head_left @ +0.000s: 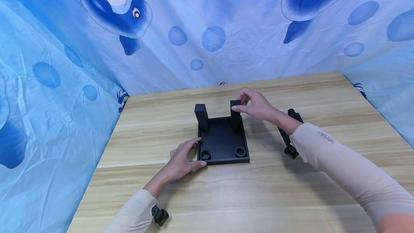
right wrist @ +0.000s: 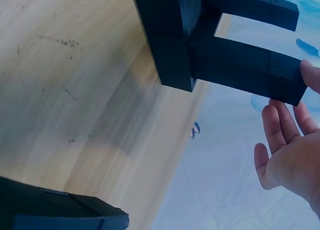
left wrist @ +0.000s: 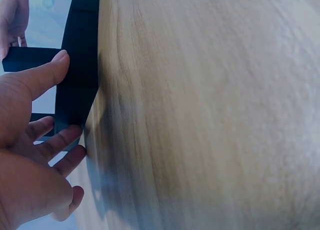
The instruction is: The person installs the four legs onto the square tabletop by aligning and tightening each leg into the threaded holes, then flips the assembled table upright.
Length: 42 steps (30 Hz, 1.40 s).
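Note:
A shallow black square panel (head_left: 223, 139) with a raised rim lies on the table. Two round sockets are at its near corners, the left socket (head_left: 205, 154) and the right socket (head_left: 240, 151). Black square legs, a left leg (head_left: 202, 116) and a right leg (head_left: 235, 118), stand upright at the far corners. My right hand (head_left: 255, 104) pinches the top of the right leg, thumb on the near side. Around the panel's near left corner, my left hand (head_left: 181, 159) holds with thumb on the near rim and fingers along the left rim.
Another black leg (head_left: 295, 115) lies on the table, partly hidden under my right forearm. The wooden table (head_left: 223, 200) ends at the back against a blue curtain (head_left: 207, 64) with dolphin prints. A black wrist camera (head_left: 160, 215) hangs below my left sleeve.

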### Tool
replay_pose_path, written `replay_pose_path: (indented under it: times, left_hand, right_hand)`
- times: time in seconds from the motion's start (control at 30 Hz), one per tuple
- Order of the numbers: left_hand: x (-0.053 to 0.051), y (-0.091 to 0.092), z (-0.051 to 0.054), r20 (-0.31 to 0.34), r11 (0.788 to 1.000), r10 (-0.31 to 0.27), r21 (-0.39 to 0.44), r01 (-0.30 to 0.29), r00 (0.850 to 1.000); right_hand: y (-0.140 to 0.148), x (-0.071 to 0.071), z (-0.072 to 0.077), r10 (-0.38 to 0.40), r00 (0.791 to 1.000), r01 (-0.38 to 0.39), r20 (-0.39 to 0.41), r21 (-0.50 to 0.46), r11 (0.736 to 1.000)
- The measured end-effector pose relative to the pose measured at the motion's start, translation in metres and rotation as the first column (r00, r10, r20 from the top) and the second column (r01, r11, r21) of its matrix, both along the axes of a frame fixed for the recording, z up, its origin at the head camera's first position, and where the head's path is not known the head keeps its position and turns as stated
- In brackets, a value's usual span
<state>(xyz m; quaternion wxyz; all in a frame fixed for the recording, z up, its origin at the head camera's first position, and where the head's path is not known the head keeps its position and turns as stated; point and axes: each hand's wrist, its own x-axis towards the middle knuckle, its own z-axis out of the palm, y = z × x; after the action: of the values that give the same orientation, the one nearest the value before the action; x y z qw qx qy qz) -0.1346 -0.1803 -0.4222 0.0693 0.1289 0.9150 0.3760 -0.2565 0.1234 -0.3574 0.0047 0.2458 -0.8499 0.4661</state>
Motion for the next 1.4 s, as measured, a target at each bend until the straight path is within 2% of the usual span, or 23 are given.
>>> replay_pose_path:
  times: [0.37, 0.5, 0.67, 0.83, 0.97, 1.13, 1.4]
  left_hand:
    - [-0.001, -0.002, -0.001, -0.003, 1.000, -0.010, 0.003, 0.010, 1.000]
    - [-0.002, -0.002, 0.000, -0.006, 1.000, -0.012, 0.002, 0.012, 1.000]
    - [-0.002, -0.002, 0.000, -0.009, 1.000, -0.009, -0.005, 0.009, 1.000]
    - [-0.001, -0.002, -0.001, -0.005, 1.000, -0.004, -0.010, 0.004, 1.000]
    - [-0.001, -0.003, 0.000, -0.009, 1.000, -0.007, -0.006, 0.007, 1.000]
    - [-0.001, -0.003, 0.000, -0.012, 1.000, -0.006, -0.008, 0.005, 1.000]
    - [-0.002, -0.003, 0.000, -0.007, 1.000, -0.006, -0.004, 0.006, 1.000]
  right_hand:
    - [0.000, -0.001, -0.004, 0.014, 0.999, -0.011, 0.034, -0.075, 0.997]
    - [-0.001, -0.001, -0.003, 0.004, 0.999, -0.002, 0.038, -0.070, 0.998]
    - [0.003, 0.002, 0.004, 0.007, 0.998, -0.009, 0.064, 0.031, 0.999]
    - [0.019, 0.008, 0.012, 0.043, 0.999, -0.042, -0.002, 0.145, 0.988]
    - [0.041, 0.014, 0.007, 0.046, 0.998, -0.035, -0.049, 0.203, 0.978]
    - [0.066, 0.021, -0.003, 0.032, 0.999, -0.026, -0.019, 0.238, 0.971]
    - [0.078, 0.030, -0.005, 0.034, 0.999, -0.033, 0.001, 0.258, 0.966]
